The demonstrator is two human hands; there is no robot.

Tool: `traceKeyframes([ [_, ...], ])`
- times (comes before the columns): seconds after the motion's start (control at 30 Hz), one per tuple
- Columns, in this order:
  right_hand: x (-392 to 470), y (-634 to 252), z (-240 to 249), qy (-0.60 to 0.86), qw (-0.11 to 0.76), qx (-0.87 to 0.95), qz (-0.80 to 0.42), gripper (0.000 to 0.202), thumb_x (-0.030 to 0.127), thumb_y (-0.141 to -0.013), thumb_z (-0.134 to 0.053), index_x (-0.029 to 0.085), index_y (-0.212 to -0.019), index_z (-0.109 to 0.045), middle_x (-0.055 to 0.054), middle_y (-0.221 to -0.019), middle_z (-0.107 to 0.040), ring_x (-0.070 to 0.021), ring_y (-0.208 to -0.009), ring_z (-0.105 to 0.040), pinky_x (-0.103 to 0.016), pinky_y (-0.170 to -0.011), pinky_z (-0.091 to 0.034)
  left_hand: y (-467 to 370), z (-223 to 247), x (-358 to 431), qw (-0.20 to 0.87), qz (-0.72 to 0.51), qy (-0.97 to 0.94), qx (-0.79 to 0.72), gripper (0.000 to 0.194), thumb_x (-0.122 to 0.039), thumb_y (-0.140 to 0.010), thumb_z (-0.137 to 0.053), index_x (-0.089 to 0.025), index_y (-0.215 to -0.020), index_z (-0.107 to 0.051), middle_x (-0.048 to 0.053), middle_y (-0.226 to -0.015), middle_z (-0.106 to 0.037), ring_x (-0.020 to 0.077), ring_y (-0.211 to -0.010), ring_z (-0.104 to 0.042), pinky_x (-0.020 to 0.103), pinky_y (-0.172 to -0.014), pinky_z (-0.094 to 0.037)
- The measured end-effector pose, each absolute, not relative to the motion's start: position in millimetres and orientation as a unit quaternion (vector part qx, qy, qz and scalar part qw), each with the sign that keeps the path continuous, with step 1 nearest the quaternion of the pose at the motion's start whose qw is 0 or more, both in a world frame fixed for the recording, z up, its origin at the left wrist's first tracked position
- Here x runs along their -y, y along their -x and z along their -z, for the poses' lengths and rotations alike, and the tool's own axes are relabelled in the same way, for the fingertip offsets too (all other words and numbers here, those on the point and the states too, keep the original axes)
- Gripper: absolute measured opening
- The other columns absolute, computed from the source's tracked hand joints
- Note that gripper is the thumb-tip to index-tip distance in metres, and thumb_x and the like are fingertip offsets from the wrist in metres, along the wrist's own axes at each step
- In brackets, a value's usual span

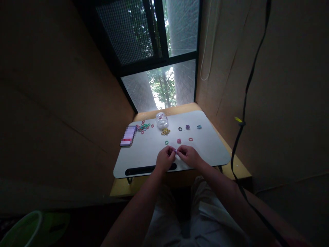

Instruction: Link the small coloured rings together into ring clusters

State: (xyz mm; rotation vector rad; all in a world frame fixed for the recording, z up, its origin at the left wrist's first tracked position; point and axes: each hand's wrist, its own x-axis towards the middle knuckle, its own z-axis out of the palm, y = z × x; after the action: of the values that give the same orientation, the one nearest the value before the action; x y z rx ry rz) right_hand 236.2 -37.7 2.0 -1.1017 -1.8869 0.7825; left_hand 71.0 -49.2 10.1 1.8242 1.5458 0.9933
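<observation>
My left hand (165,159) and my right hand (189,156) meet over the front of the white folding table (213,151). Their fingertips pinch a small pinkish hair tie (176,151), mostly hidden between them. Just beyond the hands lie a green hair tie (167,142), a small pink stack (179,141) and a red-orange ring (190,139). Farther back are a dark ring (180,129), a purple stack (187,127) and blue rings (199,127). A yellow pile (166,131) sits left of these.
A clear plastic jar (161,120) stands at the back of the table. Mixed coloured rings (144,127) are heaped at the left, beside a phone (128,136) with a blurred screen. A black slot (140,170) runs along the front edge. At right hangs a black cord (247,85).
</observation>
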Motion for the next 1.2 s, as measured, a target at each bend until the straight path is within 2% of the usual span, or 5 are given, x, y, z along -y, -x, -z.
traceKeyframes([
  [0.47,43,-236,-2,0.449,0.399,0.749,-0.279,0.010,0.024,-0.076,-0.056,0.018,-0.069,-0.058,0.004,-0.057,-0.054,-0.0083,-0.051,-0.045,-0.020,-0.051,-0.031,-71,-6,53,0.249,-0.358,-0.694,-0.573,0.016,-0.032,-0.081,-0.054,-0.019,-0.083,-0.063,-0.002,-0.069,-0.063,0.0105,-0.059,-0.053,0.023,-0.058,-0.038],
  [0.9,28,-243,3,0.444,0.478,0.646,-0.395,0.013,0.029,-0.070,-0.055,0.018,-0.064,-0.053,0.003,-0.058,-0.053,-0.0098,-0.054,-0.046,-0.022,-0.051,-0.036,-70,-8,54,0.262,-0.355,-0.697,-0.565,0.018,-0.035,-0.081,-0.054,-0.019,-0.079,-0.062,-0.001,-0.070,-0.062,0.0112,-0.062,-0.054,0.023,-0.059,-0.037],
  [1.2,21,-250,-7,0.466,0.438,0.616,-0.459,0.021,0.039,-0.073,-0.058,0.019,-0.068,-0.053,0.005,-0.048,-0.049,-0.0087,-0.041,-0.040,-0.022,-0.044,-0.033,-70,-8,53,0.282,-0.377,-0.686,-0.555,0.017,-0.034,-0.082,-0.054,-0.019,-0.082,-0.062,-0.002,-0.071,-0.062,0.0106,-0.062,-0.053,0.023,-0.059,-0.038],
])
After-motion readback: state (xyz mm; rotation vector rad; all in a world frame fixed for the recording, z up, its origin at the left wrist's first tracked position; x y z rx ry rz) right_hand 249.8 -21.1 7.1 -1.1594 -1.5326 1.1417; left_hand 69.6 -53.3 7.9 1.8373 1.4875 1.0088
